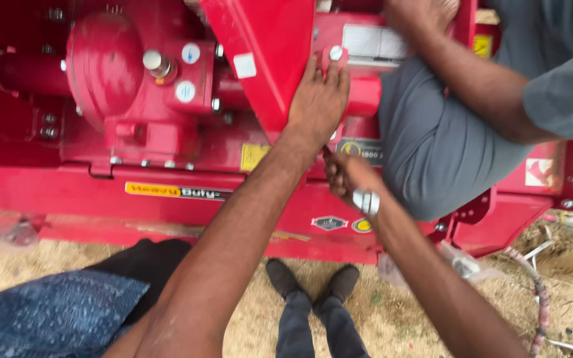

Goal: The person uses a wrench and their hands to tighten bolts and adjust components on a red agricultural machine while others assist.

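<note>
My left hand (316,99) lies flat against a red bracket (260,59) of a red farm machine, its fingertips at a silver bolt head (335,52). Just below it, my right hand (346,176) is closed around a small dark tool whose tip points up towards the bracket. A silver metal piece (366,202) shows at that wrist; I cannot tell whether it belongs to the tool. Another person in a grey shirt (432,146) leans over the machine from the upper right, with one hand (419,13) on its top.
The machine's red gearbox housing (107,66) with bolts and round stickers fills the left. Sandy ground lies below, with two dark shoes (313,282), blue cloth (48,311), a clear plastic bag (459,265) and a hose (538,298) at the right.
</note>
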